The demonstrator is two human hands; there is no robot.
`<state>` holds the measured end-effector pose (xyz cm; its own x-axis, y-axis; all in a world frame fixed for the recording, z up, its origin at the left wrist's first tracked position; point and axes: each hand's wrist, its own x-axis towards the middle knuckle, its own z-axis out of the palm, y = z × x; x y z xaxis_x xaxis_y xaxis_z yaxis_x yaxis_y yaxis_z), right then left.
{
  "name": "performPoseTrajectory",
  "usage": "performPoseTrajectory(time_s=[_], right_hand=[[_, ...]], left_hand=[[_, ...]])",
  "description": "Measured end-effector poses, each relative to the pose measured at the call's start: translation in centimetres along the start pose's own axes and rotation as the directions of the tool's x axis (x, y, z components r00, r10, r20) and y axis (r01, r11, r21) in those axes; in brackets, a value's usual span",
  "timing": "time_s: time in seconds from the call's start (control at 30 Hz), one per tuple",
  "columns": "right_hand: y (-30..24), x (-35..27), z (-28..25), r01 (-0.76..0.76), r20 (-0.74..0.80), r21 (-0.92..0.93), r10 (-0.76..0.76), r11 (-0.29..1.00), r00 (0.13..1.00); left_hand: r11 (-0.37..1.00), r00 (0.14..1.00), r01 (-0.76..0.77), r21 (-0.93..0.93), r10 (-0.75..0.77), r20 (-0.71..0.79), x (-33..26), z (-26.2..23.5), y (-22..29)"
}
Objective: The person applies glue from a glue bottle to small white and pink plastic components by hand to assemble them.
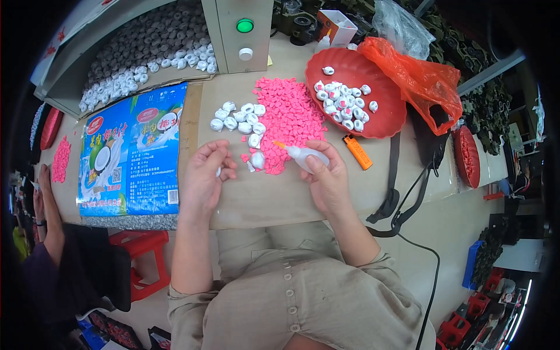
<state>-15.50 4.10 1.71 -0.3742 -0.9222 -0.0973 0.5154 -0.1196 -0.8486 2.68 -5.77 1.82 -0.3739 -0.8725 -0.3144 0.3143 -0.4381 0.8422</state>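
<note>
The squeeze bottle (305, 157) was gripped in the right hand (328, 182) at the near right edge of the pink heap (286, 105). Left of the heap, the left hand (205, 170) pinched a small, mostly hidden white piece (219, 172). White bundles (231, 123) lay beside the heap's left edge, a red tray (382, 87) to its right.

Near tabletop (262, 204) lies open, pink pile (284, 108) blocking beyond.

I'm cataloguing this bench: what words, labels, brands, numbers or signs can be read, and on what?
I won't copy wording, but printing stands here:
Blue printed sheet: large characters readable; finer white print mostly too small.
Orange lighter: marks too small.
Small box: marks too blurred.
Translucent bottle in right hand: none visible.
</note>
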Motion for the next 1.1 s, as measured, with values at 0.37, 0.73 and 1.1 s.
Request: performPoseTrajectory(time_s=[0.37,0.73,1.1], right_hand=[[0.7,0.8,-0.3,0.002,-0.026,0.057,-0.001,0.998,1.000],[0.4,0.6,-0.6,-0.017,0.015,0.034,0.017,0.999,1.000],[0.3,0.7,-0.6,-0.021,0.001,0.092,0.021,0.996,1.000]], left_hand=[[0.109,0.516,-0.790,0.604,0.650,0.558,-9.1,-0.7,-5.7],[-0.336,0.360,-0.685,0.647,0.616,0.700,-9.7,-0.2,-9.4],[-0.407,0.560,-0.603,0.686,0.396,0.728,-8.0,3.1,-7.3]])
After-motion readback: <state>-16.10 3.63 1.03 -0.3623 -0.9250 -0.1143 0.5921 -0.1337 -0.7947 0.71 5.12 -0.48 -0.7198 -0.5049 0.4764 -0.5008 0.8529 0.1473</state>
